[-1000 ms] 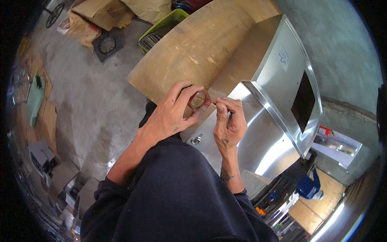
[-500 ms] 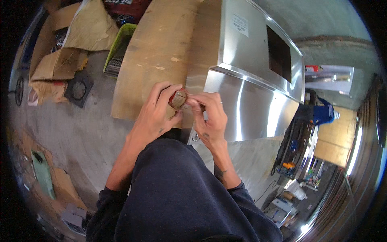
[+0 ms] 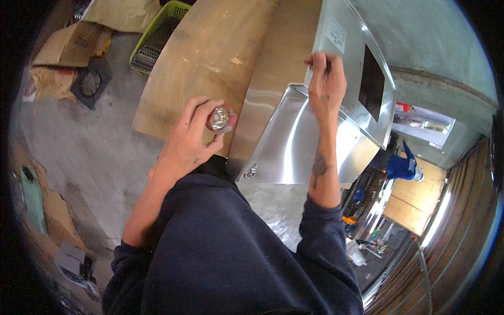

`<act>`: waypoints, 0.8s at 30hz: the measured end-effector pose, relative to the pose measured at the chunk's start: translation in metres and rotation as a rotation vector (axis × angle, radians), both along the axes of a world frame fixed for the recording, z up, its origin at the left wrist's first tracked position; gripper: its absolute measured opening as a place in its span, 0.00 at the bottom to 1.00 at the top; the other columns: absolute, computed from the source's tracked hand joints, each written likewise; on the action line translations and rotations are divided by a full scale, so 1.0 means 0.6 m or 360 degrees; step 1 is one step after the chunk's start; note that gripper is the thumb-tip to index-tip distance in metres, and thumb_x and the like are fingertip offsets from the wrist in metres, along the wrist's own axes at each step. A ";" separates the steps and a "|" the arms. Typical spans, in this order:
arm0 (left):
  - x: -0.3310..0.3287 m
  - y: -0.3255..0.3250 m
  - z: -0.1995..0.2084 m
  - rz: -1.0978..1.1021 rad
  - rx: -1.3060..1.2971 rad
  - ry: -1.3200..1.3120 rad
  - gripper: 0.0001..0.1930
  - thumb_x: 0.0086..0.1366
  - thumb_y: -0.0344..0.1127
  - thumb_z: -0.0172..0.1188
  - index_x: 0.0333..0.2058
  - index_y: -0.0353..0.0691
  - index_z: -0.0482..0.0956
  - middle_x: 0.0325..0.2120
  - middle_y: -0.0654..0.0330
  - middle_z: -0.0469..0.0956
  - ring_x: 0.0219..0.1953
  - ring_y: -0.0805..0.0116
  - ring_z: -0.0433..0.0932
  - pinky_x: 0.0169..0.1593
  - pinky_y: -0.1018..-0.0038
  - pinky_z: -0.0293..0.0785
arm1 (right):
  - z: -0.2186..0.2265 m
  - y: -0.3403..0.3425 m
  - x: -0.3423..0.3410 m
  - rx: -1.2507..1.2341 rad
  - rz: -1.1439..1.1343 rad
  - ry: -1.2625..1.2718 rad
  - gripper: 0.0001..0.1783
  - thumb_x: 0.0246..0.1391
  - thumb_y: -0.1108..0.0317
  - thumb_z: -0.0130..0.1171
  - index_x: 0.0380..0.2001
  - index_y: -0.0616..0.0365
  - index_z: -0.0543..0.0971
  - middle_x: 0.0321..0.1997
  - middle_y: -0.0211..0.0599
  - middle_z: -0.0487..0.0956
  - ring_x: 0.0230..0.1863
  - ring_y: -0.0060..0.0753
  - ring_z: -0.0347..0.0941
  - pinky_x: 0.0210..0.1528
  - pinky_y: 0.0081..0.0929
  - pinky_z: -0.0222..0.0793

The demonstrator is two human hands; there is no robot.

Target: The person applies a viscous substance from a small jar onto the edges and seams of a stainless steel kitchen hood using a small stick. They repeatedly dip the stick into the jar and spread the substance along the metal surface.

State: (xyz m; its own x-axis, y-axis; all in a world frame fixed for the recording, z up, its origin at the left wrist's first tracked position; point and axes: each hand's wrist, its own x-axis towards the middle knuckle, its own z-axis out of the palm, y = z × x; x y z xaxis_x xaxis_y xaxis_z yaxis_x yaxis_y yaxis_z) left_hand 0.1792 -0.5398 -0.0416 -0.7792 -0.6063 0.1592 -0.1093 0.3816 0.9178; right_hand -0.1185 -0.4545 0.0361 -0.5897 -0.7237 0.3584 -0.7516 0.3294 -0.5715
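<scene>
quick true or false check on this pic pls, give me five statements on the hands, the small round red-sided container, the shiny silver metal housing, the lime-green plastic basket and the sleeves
1. The left hand holds the small round red-sided container. True.
2. A small silver metal fitting shows at the lower left corner of the shiny silver metal housing. True.
3. The right hand also grips the container. False: it is apart from it, higher and further right in the picture.
4. The lime-green plastic basket appears in the picture's upper left part. True.
5. Both sleeves are white. False: they are dark.
</scene>
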 end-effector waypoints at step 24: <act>0.088 -0.027 -0.076 0.0462 0.0092 -0.0203 0.31 0.60 0.22 0.71 0.63 0.37 0.75 0.57 0.48 0.74 0.58 0.48 0.79 0.62 0.61 0.77 | -0.044 -0.088 -0.151 0.1074 0.0737 0.0420 0.13 0.73 0.60 0.61 0.36 0.57 0.79 0.31 0.45 0.85 0.37 0.55 0.82 0.48 0.45 0.69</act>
